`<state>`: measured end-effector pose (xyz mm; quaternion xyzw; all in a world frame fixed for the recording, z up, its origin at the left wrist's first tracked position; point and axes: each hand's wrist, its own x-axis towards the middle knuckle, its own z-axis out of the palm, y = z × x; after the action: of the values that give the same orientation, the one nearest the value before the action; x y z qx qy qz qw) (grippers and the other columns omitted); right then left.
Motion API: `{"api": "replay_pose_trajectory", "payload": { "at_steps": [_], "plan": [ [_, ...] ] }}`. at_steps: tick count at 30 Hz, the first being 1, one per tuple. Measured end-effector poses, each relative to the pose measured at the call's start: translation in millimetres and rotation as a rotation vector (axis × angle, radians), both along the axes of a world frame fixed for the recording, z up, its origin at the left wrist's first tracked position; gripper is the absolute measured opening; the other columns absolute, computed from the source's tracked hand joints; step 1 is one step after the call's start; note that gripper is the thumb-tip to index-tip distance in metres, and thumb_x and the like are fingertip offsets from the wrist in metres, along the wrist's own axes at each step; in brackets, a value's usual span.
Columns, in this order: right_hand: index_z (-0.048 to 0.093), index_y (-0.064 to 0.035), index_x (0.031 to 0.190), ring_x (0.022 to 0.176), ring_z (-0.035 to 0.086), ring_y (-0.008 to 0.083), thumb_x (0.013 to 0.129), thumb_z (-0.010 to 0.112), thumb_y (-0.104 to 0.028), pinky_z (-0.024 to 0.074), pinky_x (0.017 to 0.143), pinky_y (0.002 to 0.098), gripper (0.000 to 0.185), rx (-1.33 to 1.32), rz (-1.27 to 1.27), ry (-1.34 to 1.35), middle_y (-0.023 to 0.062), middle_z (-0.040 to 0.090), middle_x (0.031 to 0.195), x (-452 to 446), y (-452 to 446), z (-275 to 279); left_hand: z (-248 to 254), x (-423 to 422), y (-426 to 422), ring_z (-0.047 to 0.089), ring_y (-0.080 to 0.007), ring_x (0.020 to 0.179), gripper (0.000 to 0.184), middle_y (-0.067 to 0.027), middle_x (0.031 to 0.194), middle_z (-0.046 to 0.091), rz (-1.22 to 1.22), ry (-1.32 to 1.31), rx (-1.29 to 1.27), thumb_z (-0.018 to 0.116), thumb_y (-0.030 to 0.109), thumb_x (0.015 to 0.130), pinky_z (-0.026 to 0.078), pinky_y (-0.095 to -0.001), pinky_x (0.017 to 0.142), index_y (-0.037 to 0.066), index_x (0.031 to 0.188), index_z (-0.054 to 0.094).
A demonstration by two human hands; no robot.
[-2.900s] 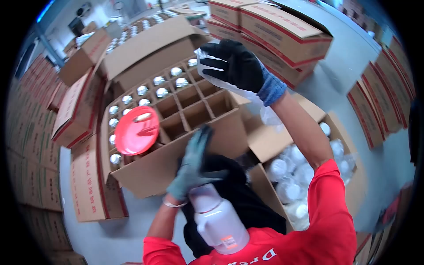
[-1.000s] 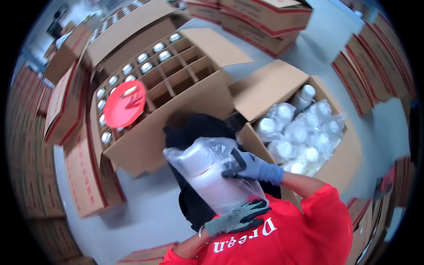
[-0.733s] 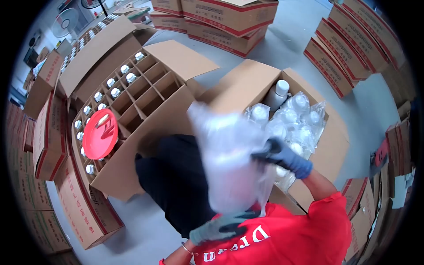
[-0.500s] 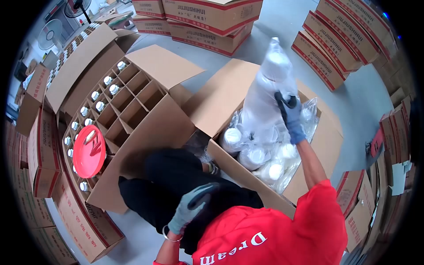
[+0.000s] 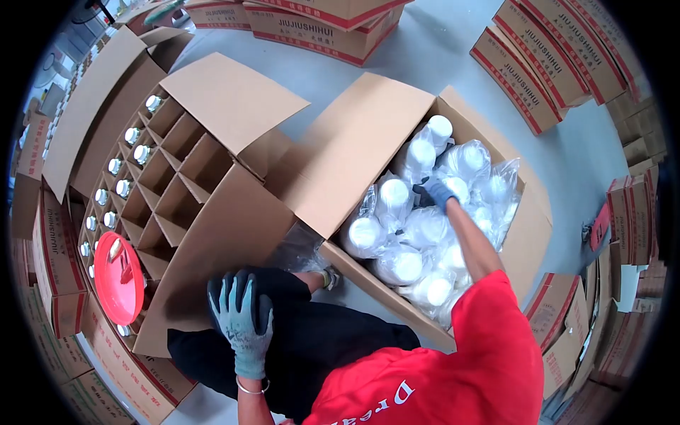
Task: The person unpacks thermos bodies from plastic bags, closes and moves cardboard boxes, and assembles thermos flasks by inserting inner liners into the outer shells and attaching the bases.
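Where grey floor (image 5: 425,60) spreads, bagged bottles (image 5: 426,225), open cartons (image 5: 219,244), stacked boxes (image 5: 319,35)

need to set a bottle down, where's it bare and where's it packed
Bare floor lies between the bagged-bottle box and the cartons beyond; the divided box has vacant cells beside its open flap. Crowded: around the right hand, among bagged bottles. The red dish covers other cells.

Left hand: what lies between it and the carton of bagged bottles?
In the head view, a black trouser leg, a shoe and clear plastic lie between the left hand and carton.
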<state>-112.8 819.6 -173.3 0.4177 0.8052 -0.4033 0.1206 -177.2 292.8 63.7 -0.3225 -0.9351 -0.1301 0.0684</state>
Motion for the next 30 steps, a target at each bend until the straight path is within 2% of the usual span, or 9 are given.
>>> {"api": "replay_pose_trajectory", "payload": {
  "at_steps": [3, 5, 10, 13, 18, 22, 24, 26, 30],
  "plan": [
    [0.064, -0.0031, 0.097, 0.047, 0.061, 0.0176, 0.081, 0.073, -0.041, 0.051, 0.045, 0.0327, 0.043, 0.003, 0.034, -0.029, 0.0088, 0.065, 0.07, -22, 35, 90, 2, -1, 3, 0.052, -0.0365, 0.119, 0.036, -0.0132, 0.122, 0.061, 0.012, -0.053, -0.019, 0.062, 0.014, 0.079, 0.028, -0.0581, 0.111, 0.004, 0.113, 0.064],
    [0.066, -0.0053, 0.093, 0.071, 0.068, 0.0328, 0.08, 0.068, -0.044, 0.0542, 0.066, 0.0441, 0.041, 0.918, 0.032, 0.124, 0.0185, 0.068, 0.078, -31, 95, 75, 3, -6, 7, 0.051, -0.0363, 0.12, 0.036, -0.0131, 0.122, 0.06, -0.011, -0.091, -0.02, 0.062, 0.015, 0.079, 0.028, -0.0583, 0.111, 0.004, 0.113, 0.064],
    [0.057, -0.0113, 0.125, 0.119, 0.055, 0.0368, 0.086, 0.06, -0.042, 0.0417, 0.101, 0.0471, 0.05, 0.8, 0.343, -0.299, 0.018, 0.055, 0.132, -52, 177, 14, 4, -11, 13, 0.052, -0.0355, 0.119, 0.036, -0.0125, 0.122, 0.06, -0.002, -0.15, -0.074, 0.063, 0.017, 0.079, 0.028, -0.0584, 0.111, 0.005, 0.113, 0.064],
    [0.053, -0.0094, 0.132, 0.125, 0.053, 0.0324, 0.087, 0.052, -0.031, 0.0405, 0.105, 0.045, 0.05, 0.722, 0.29, -0.513, 0.0124, 0.053, 0.138, -59, 163, -14, 6, -13, 16, 0.053, -0.0353, 0.117, 0.036, -0.0126, 0.12, 0.061, -0.011, -0.166, -0.077, 0.065, 0.018, 0.079, 0.029, -0.0581, 0.11, 0.005, 0.113, 0.064],
    [0.052, -0.0114, 0.135, 0.136, 0.037, 0.0376, 0.085, 0.055, -0.035, 0.0307, 0.112, 0.0474, 0.056, 0.59, 0.138, -0.663, 0.0194, 0.041, 0.146, -74, 147, 1, 6, -13, 16, 0.053, -0.0357, 0.116, 0.035, -0.0128, 0.119, 0.06, 0.02, -0.164, -0.05, 0.065, 0.017, 0.08, 0.03, -0.0572, 0.11, 0.005, 0.112, 0.064],
    [0.062, -0.014, 0.122, 0.131, 0.04, 0.0413, 0.08, 0.06, -0.04, 0.032, 0.11, 0.0498, 0.05, 0.762, 0.278, -0.491, 0.0211, 0.042, 0.145, -60, 162, 19, 4, -10, 12, 0.053, -0.0353, 0.116, 0.035, -0.0121, 0.119, 0.06, 0.011, -0.122, -0.002, 0.067, 0.016, 0.079, 0.031, -0.0566, 0.109, 0.005, 0.112, 0.063],
    [0.07, -0.0081, 0.103, 0.107, 0.061, 0.0307, 0.07, 0.074, -0.038, 0.0458, 0.096, 0.0396, 0.045, 0.488, 0.326, -0.286, 0.0154, 0.066, 0.116, -51, 175, 59, 3, -9, 10, 0.053, -0.0346, 0.115, 0.035, -0.0119, 0.118, 0.06, 0.001, -0.111, 0.029, 0.067, 0.016, 0.079, 0.031, -0.0562, 0.109, 0.005, 0.111, 0.063],
    [0.067, -0.0029, 0.11, 0.091, 0.065, 0.0222, 0.069, 0.08, -0.025, 0.0499, 0.086, 0.0332, 0.048, 0.099, 0.206, 0.239, 0.0087, 0.071, 0.098, -29, 158, 107, 1, -10, 9, 0.053, -0.034, 0.115, 0.034, -0.0119, 0.118, 0.06, -0.005, -0.086, 0.07, 0.067, 0.016, 0.078, 0.032, -0.0556, 0.109, 0.005, 0.11, 0.063],
    [0.061, 0.0002, 0.12, 0.089, 0.062, 0.014, 0.075, 0.078, -0.013, 0.0503, 0.079, 0.0279, 0.05, 0.139, 0.074, 0.531, 0.0056, 0.069, 0.099, -17, 76, 213, 4, -5, 8, 0.055, -0.0333, 0.114, 0.032, -0.0117, 0.117, 0.062, -0.002, -0.065, 0.196, 0.068, 0.014, 0.078, 0.033, -0.0525, 0.109, 0.006, 0.108, 0.065]
  ]
}}
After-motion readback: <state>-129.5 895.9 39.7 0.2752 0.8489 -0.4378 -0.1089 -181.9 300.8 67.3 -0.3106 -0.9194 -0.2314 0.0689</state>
